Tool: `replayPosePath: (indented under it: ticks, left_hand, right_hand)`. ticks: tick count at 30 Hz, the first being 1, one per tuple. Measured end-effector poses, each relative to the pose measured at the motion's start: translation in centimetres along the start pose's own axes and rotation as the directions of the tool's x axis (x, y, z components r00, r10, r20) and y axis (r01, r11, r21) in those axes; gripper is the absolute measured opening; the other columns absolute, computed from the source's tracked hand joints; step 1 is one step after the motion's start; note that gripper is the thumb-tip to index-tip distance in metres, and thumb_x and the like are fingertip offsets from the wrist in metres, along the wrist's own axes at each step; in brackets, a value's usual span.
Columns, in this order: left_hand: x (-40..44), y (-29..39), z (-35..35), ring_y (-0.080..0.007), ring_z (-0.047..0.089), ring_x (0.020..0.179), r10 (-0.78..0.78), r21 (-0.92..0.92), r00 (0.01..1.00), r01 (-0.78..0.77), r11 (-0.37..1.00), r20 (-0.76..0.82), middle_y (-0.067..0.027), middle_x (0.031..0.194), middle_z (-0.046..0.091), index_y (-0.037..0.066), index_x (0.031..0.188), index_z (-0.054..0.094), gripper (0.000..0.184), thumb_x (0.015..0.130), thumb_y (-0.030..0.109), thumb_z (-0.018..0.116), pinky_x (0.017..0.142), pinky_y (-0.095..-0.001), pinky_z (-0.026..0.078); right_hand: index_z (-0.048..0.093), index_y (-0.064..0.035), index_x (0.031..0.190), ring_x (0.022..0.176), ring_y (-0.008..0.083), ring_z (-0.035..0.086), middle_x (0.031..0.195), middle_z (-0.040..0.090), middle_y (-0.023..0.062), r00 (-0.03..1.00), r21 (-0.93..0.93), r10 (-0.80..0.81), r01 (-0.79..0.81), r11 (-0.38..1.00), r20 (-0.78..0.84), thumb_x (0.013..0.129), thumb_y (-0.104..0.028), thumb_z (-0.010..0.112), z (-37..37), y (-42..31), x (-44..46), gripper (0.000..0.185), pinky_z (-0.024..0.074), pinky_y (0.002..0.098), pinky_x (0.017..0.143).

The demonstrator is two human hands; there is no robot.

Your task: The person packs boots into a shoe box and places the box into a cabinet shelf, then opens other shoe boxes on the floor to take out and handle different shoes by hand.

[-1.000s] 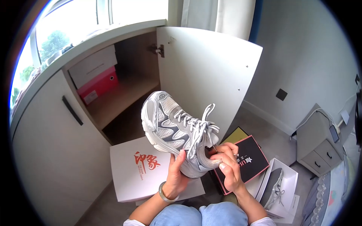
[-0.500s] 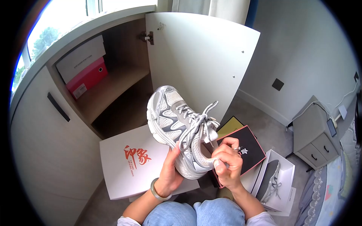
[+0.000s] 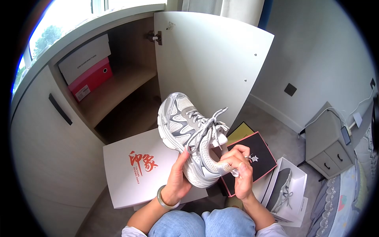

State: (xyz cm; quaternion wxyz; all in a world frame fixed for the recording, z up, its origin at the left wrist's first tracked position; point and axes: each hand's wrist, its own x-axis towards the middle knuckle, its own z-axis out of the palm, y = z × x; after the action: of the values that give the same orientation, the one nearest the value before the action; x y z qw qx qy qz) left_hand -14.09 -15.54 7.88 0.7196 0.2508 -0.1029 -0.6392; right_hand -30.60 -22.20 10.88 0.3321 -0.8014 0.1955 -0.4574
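A grey and white sneaker (image 3: 183,126) with tied laces is held up above my knees, its toe pointing up and to the left. My left hand (image 3: 177,179), with a bangle at the wrist, supports the sole side near the heel. My right hand (image 3: 240,168) pinches the heel collar, its fingers curled at the shoe's opening. Behind my left hand lies a white box (image 3: 122,170) with red characters. Beside my right hand is a black box (image 3: 260,154) with a pink edge and a star.
An open cabinet door (image 3: 209,59) stands ahead; red and white shoe boxes (image 3: 92,81) sit on the shelf inside. At the right, an open white box (image 3: 298,181) holds another shoe (image 3: 281,191). A grey nightstand (image 3: 329,146) stands beside the bed (image 3: 343,205).
The view has shifted, so the cabinet appears higher and further left. The sneaker is slightly more upright. My right fingers have shifted on the heel collar, which now folds outward.
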Motion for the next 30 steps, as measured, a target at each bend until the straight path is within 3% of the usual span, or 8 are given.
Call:
replayPosePath:
  ticks: [4, 7, 9, 12, 20, 22, 26, 30]
  left_hand:
    - [0.0, 0.1, 0.0, -0.0218, 0.061, 0.111, -0.003, 0.006, 1.000, 0.003, 1.000, 0.016, -0.0069, 0.123, 0.063, 0.007, 0.131, 0.051, 0.047, 0.097, 0.039, 0.056, 0.101, -0.0426, 0.047]
    - [0.1, 0.0, -0.2, -0.0220, 0.061, 0.111, 0.002, -0.001, 1.000, -0.002, 1.000, 0.019, -0.0071, 0.123, 0.062, 0.007, 0.131, 0.051, 0.047, 0.097, 0.038, 0.056, 0.100, -0.0425, 0.047]
    - [0.0, 0.0, -0.1, -0.0222, 0.061, 0.111, 0.010, -0.003, 1.000, -0.010, 1.000, 0.018, -0.0072, 0.123, 0.062, 0.007, 0.132, 0.051, 0.046, 0.097, 0.037, 0.055, 0.100, -0.0426, 0.047]
    - [-0.2, 0.1, -0.1, -0.0213, 0.057, 0.118, -0.017, -0.024, 0.998, 0.019, 1.000, 0.061, -0.0083, 0.131, 0.057, 0.007, 0.137, 0.044, 0.048, 0.099, 0.034, 0.052, 0.104, -0.0404, 0.045]
    - [-0.6, -2.5, -0.5, -0.0203, 0.057, 0.118, -0.263, -0.009, 0.953, 0.267, 0.964, 0.148, -0.0069, 0.131, 0.056, 0.009, 0.139, 0.042, 0.048, 0.098, 0.031, 0.055, 0.101, -0.0396, 0.047]
    - [-0.7, -3.2, 0.4, -0.0177, 0.053, 0.122, -0.404, 0.136, 0.896, 0.383, 0.913, 0.184, -0.0072, 0.138, 0.050, 0.007, 0.144, 0.034, 0.058, 0.098, 0.035, 0.056, 0.102, -0.0382, 0.045]
    - [-0.7, -4.3, 1.7, -0.0214, 0.042, 0.132, -0.373, 0.586, 0.920, 0.239, 0.774, 0.118, -0.0114, 0.146, 0.041, 0.006, 0.154, 0.014, 0.087, 0.092, 0.041, 0.064, 0.107, -0.0365, 0.035]
    - [0.7, -7.1, 0.0, -0.0231, 0.048, 0.125, -0.442, 0.652, 0.879, 0.232, 0.722, 0.178, -0.0175, 0.139, 0.044, 0.006, 0.154, 0.013, 0.092, 0.089, 0.039, 0.069, 0.103, -0.0340, 0.039]
  right_hand:
    - [0.066, -0.0014, 0.083, 0.096, 0.0258, 0.043, 0.087, 0.062, 0.0093, 1.000, -0.037, -0.005, 0.004, 0.999, -0.006, 0.094, -0.034, 0.024, 0.0, 0.2, -0.2, 0.054, 0.0282, 0.0399, 0.093]
    - [0.066, -0.0023, 0.085, 0.096, 0.0259, 0.043, 0.086, 0.062, 0.0083, 0.999, -0.008, -0.025, 0.025, 1.000, -0.021, 0.092, -0.032, 0.035, 0.0, -0.4, 0.0, 0.044, 0.0290, 0.0392, 0.092]
    - [0.066, -0.0037, 0.084, 0.095, 0.0254, 0.043, 0.085, 0.062, 0.0071, 0.999, -0.106, -0.038, 0.038, 0.994, 0.002, 0.087, -0.025, 0.053, 0.0, -1.0, 0.0, 0.025, 0.0301, 0.0387, 0.091]
    - [0.065, -0.0050, 0.082, 0.094, 0.0252, 0.044, 0.084, 0.062, 0.0064, 0.997, -0.135, -0.077, 0.077, 0.988, 0.004, 0.080, -0.017, 0.066, -0.1, -0.8, -0.2, 0.012, 0.0310, 0.0381, 0.089]
    - [0.055, -0.0087, 0.063, 0.075, 0.0236, 0.043, 0.065, 0.055, 0.0020, 0.933, -0.312, -0.335, 0.281, 0.907, -0.132, 0.071, -0.016, 0.066, -1.1, -0.7, -2.4, 0.015, 0.0328, 0.0370, 0.077]
    - [0.049, -0.0109, 0.058, 0.073, 0.0224, 0.041, 0.062, 0.052, 0.0001, 0.886, -0.487, -0.435, 0.311, 0.816, -0.162, 0.064, -0.017, 0.066, -2.0, -1.2, -3.4, 0.019, 0.0326, 0.0381, 0.072]
    - [0.048, -0.0181, 0.055, 0.073, 0.0168, 0.041, 0.061, 0.047, -0.0065, 0.842, -0.721, -0.534, 0.323, 0.614, -0.078, 0.062, -0.018, 0.067, -3.5, 0.4, -6.0, 0.021, 0.0307, 0.0331, 0.074]
    - [0.050, -0.0216, 0.055, 0.073, 0.0123, 0.042, 0.061, 0.045, -0.0092, 0.797, -0.797, -0.604, 0.376, 0.473, 0.017, 0.060, -0.022, 0.070, -3.4, 4.5, -9.1, 0.021, 0.0323, 0.0301, 0.076]
